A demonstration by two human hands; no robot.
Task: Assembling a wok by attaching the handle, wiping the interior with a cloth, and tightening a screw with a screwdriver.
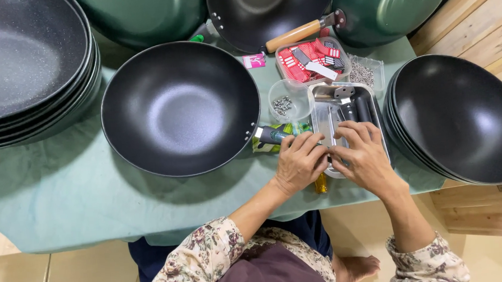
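Observation:
My left hand (300, 161) and my right hand (363, 156) meet over the near end of a shiny metal tray (321, 114). Their fingertips pinch together at a small part that I cannot make out. The tray holds dark handle pieces (356, 109) and metal fittings. A black wok (180, 107) lies just left of the hands, its handle stub touching a green packet (274, 136). A small clear cup of screws (288, 100) stands behind my left hand. A yellow-handled tool (321, 183) pokes out under my left hand.
Stacks of black woks sit at the far left (23, 65) and at the right (461, 116). A wooden-handled wok (266, 9) and green upturned woks (390, 2) lie behind. A tray of red packets (312, 59) and a box of rivets (364, 71) stand nearby. Green cloth (62, 187) covers the table.

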